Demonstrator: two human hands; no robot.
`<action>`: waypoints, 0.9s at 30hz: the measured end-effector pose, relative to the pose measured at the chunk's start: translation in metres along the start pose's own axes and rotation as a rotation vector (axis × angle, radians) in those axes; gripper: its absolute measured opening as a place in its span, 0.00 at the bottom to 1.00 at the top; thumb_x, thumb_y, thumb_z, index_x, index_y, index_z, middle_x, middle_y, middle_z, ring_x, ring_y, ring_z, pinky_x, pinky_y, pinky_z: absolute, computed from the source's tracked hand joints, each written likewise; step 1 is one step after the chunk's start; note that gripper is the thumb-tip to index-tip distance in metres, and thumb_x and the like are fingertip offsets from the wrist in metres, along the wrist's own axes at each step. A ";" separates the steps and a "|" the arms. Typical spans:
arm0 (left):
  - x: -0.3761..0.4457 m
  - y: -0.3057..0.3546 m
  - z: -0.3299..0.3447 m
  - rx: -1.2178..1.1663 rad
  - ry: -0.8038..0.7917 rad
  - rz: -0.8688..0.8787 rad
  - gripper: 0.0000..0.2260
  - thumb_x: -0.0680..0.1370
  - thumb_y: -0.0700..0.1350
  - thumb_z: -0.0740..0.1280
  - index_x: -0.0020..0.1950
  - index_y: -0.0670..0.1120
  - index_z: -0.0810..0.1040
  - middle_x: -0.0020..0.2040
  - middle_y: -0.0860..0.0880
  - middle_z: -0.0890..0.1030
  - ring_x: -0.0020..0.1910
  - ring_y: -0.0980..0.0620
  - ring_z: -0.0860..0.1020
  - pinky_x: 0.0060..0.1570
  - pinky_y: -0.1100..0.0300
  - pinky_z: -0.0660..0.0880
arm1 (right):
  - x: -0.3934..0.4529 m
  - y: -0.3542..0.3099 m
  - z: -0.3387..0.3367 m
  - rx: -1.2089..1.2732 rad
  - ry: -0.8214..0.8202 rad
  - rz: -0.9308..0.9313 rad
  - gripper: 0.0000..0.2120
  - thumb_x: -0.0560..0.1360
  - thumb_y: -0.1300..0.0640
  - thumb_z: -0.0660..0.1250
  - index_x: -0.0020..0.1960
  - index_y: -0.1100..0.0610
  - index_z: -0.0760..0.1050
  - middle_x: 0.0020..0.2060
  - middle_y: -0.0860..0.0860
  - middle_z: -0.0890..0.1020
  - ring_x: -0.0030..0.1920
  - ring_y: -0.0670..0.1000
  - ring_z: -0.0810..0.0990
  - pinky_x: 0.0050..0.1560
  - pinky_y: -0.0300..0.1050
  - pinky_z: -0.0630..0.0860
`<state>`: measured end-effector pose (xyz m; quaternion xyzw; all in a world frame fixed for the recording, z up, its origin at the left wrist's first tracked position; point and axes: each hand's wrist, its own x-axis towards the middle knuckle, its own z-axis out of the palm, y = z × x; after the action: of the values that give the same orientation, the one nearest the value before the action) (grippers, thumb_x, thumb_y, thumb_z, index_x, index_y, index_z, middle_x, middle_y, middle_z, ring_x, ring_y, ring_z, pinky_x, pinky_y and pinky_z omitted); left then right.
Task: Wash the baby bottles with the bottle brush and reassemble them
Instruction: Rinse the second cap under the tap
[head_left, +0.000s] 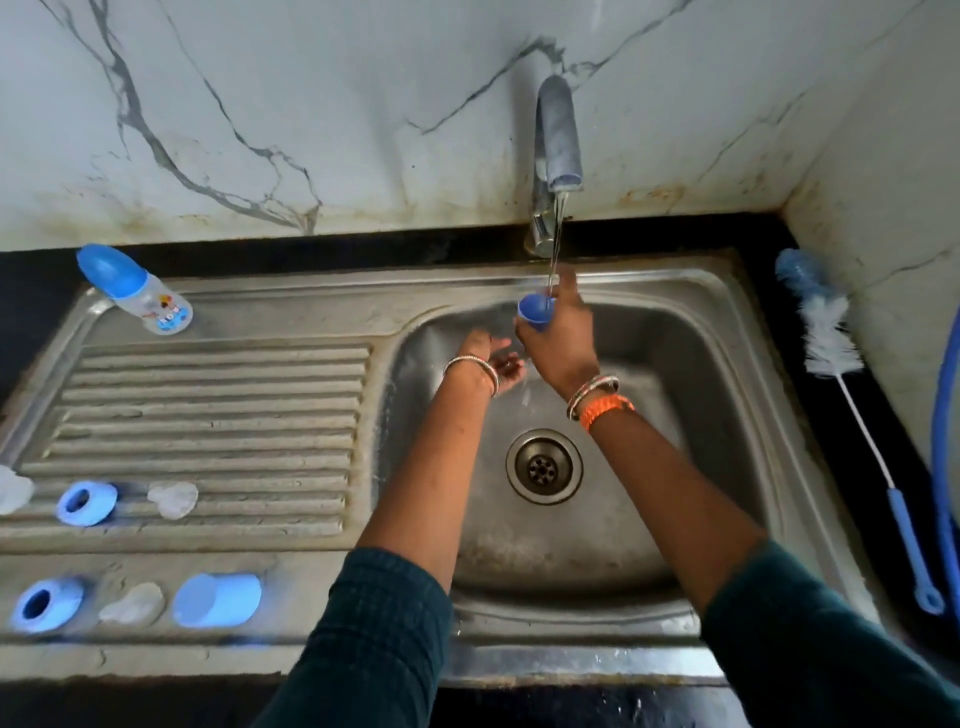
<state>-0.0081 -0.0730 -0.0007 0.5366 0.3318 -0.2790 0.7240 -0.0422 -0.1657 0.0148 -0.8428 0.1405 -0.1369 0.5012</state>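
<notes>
The right hand is up under the tap, fingers curled round a small blue cap, its open mouth turned towards the thin stream of water running down onto it. The left hand sits lower in the sink basin, palm turned up, fingers loosely cupped, gripping nothing, just beneath the cap where the runoff would fall. Bangles ring both wrists, and an orange band sits on the right one.

This looks like the rinsing step, one loose part at a time. The bottle brush lies on the dark counter to the right of the basin, untouched, well apart from both hands.

Out on the draining board the rest waits: an assembled bottle with its blue cap on, lying at the far left corner; two blue screw rings, one behind the other; a second blue cap on its side at the near edge; and pale teats between them, another nearer, all blurred.

The next move, by the look of it, calls for turning the cap so the water reaches all round inside, then setting it down with the other parts. Reassembly seems a long way off with so many pieces lying apart.
</notes>
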 end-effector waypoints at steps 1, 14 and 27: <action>0.001 0.000 0.001 -0.016 -0.022 -0.002 0.10 0.78 0.38 0.54 0.40 0.38 0.72 0.40 0.42 0.73 0.37 0.47 0.72 0.45 0.54 0.74 | -0.001 -0.002 0.000 0.030 0.071 -0.048 0.29 0.71 0.65 0.70 0.69 0.59 0.63 0.56 0.54 0.76 0.55 0.50 0.76 0.57 0.39 0.73; -0.008 0.005 -0.006 -0.026 -0.088 0.030 0.12 0.78 0.42 0.52 0.38 0.42 0.70 0.33 0.42 0.78 0.36 0.47 0.74 0.41 0.57 0.71 | 0.007 0.007 0.002 0.298 -0.027 0.319 0.12 0.75 0.57 0.69 0.54 0.63 0.77 0.43 0.57 0.82 0.46 0.56 0.82 0.45 0.46 0.80; -0.014 0.004 -0.023 -0.046 -0.082 0.008 0.13 0.78 0.39 0.52 0.43 0.43 0.76 0.41 0.46 0.79 0.39 0.50 0.75 0.42 0.57 0.72 | -0.013 0.017 -0.013 -0.097 -0.118 -0.017 0.27 0.72 0.65 0.71 0.68 0.59 0.66 0.57 0.56 0.77 0.55 0.52 0.76 0.57 0.44 0.74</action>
<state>-0.0175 -0.0490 0.0079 0.5093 0.3060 -0.2902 0.7502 -0.0604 -0.1793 0.0045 -0.8738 0.1100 -0.0846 0.4661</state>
